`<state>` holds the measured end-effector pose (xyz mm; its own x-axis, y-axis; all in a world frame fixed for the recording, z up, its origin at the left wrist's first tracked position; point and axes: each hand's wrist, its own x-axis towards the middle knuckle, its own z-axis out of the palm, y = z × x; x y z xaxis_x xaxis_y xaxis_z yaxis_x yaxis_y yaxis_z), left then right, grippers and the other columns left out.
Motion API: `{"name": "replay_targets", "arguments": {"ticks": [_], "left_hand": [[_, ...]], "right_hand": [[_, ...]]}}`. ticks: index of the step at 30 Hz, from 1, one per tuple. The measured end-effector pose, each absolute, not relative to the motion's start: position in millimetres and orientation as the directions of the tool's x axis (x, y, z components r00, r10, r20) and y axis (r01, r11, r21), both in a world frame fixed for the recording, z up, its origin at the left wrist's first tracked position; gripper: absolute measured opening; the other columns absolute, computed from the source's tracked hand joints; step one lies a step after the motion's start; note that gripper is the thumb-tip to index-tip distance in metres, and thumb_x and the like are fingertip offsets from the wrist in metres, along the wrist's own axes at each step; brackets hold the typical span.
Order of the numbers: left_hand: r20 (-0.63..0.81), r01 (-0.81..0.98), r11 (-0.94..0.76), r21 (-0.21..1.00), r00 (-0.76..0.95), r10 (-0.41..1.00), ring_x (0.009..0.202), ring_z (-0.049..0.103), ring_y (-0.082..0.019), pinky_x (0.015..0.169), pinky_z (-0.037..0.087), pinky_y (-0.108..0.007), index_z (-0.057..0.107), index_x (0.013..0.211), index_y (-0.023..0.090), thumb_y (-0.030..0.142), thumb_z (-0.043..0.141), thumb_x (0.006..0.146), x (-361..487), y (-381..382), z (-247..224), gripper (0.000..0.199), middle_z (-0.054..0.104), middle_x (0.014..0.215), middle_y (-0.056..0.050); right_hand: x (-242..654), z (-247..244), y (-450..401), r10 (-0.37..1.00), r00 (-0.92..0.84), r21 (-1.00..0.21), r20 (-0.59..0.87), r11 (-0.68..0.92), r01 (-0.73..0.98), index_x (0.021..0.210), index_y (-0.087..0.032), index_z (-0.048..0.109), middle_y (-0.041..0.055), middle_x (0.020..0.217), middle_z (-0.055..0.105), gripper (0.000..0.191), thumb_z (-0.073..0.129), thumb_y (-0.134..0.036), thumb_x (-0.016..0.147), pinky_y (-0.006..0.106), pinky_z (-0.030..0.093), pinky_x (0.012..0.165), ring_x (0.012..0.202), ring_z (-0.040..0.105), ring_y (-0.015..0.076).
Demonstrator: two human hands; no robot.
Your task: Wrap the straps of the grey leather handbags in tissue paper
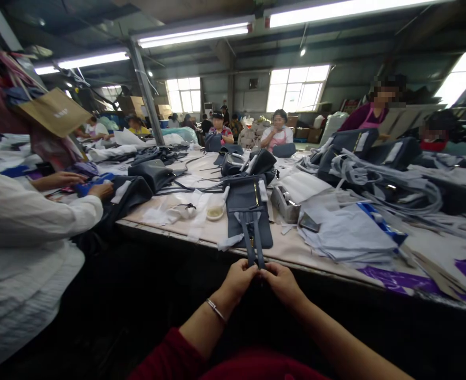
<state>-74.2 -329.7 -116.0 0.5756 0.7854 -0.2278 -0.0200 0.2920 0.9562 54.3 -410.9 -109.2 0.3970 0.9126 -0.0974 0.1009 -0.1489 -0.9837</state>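
Observation:
A dark blue-grey bag (235,203) lies flat on the table before me, with a gold zip down one side and white paper wrapped at its edges. Two narrow straps (257,240) run from it towards me, past the table's front edge. My left hand (240,275) pinches the end of one strap. Close beside it, my right hand (281,281) pinches the end of the other, and the fingertips of both hands nearly meet. Whatever small part sits between the fingertips is too small to make out.
A tape dispenser (285,206) and a stack of white sheets (347,232) are right of the bag. Left of it is a small round dish (215,212). A co-worker in a white shirt (22,227) works at my left. More bags (248,162) and coiled straps (379,182) lie farther back.

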Motion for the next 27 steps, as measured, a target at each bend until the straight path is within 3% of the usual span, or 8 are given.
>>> {"name": "replay_targets", "arguments": {"ticks": [2,8,13,15,17,20,23,27], "left_hand": [[-0.279,-0.014,0.342,0.94,0.547,0.789,0.064,0.066,-0.016,0.064,0.05,-0.027,0.061,0.086,0.013,0.035,0.074,0.075,-75,-328,-119,0.028,0.069,0.073,-0.005],[-0.371,0.063,0.417,0.907,0.59,0.717,0.069,0.068,-0.017,0.064,0.05,-0.026,0.061,0.09,0.014,0.037,0.073,0.075,-102,-341,-123,0.03,0.072,0.081,-0.008],[-0.264,0.123,0.275,0.953,0.784,0.562,0.068,0.063,-0.016,0.066,0.047,-0.026,0.067,0.08,0.012,0.039,0.071,0.076,-128,-370,-134,0.028,0.071,0.075,-0.006],[-0.255,0.173,0.21,0.962,0.842,0.476,0.07,0.062,-0.016,0.068,0.047,-0.026,0.07,0.08,0.013,0.039,0.07,0.076,-139,-374,-144,0.027,0.071,0.077,-0.004],[-0.27,0.222,0.158,0.962,0.856,0.441,0.072,0.062,-0.016,0.07,0.047,-0.026,0.071,0.082,0.014,0.036,0.069,0.075,-151,-373,-155,0.023,0.071,0.078,-0.002],[-0.298,0.249,0.163,0.955,0.825,0.481,0.072,0.062,-0.015,0.07,0.047,-0.025,0.072,0.083,0.014,0.032,0.066,0.077,-169,-368,-168,0.02,0.071,0.078,-0.002],[-0.329,0.247,0.219,0.944,0.764,0.555,0.067,0.06,-0.014,0.066,0.045,-0.024,0.072,0.081,0.013,0.034,0.062,0.081,-175,-366,-168,0.024,0.07,0.072,-0.003],[-0.293,0.192,0.227,0.955,0.736,0.611,0.058,0.055,-0.012,0.059,0.041,-0.023,0.073,0.077,0.012,0.043,0.062,0.083,-160,-364,-138,0.034,0.066,0.067,-0.003]], "right_hand": [[61,-114,-417,0.907,0.406,-0.98,-0.111,-0.168,0.108,0.087,-0.014,0.072,0.0065,0.075,0.074,0.034,0.063,-0.045,0.077,0.036,0.053,0.066,0.065,0.067,0.0235],[66,-135,-424,0.837,0.544,-0.935,0.055,-0.149,0.323,0.11,-0.016,0.07,0.012,0.111,0.072,0.042,0.065,-0.039,0.075,0.041,0.047,0.098,0.107,0.066,0.0288],[33,-130,-414,0.974,0.145,-0.982,-0.177,-0.185,0.046,0.083,-0.013,0.074,0.0062,0.074,0.072,0.04,0.062,-0.051,0.083,0.033,0.05,0.069,0.071,0.065,0.0213],[28,-116,-406,0.978,0.084,-0.979,-0.193,-0.187,-0.077,0.077,-0.012,0.073,0.0041,0.066,0.068,0.039,0.065,-0.05,0.082,0.029,0.046,0.062,0.062,0.06,0.017],[39,-95,-393,0.98,0.145,-0.968,-0.14,-0.104,-0.229,0.081,-0.014,0.074,0.0039,0.068,0.068,0.035,0.069,-0.048,0.082,0.028,0.047,0.063,0.064,0.06,0.016],[78,-61,-372,0.916,0.4,-0.905,-0.029,0.146,-0.4,0.088,-0.02,0.075,0.0043,0.08,0.071,0.029,0.071,-0.047,0.081,0.029,0.051,0.067,0.07,0.062,0.0167],[102,-51,-367,0.896,0.431,-0.915,0.112,0.262,-0.307,0.102,-0.025,0.074,0.0074,0.11,0.071,0.035,0.063,-0.053,0.085,0.034,0.054,0.077,0.086,0.066,0.0211],[70,-81,-396,0.992,-0.063,-0.988,0.113,0.119,0.094,0.121,-0.025,0.069,0.0132,0.124,0.067,0.048,0.067,-0.053,0.082,0.048,0.049,0.098,0.115,0.061,0.0332]]}}
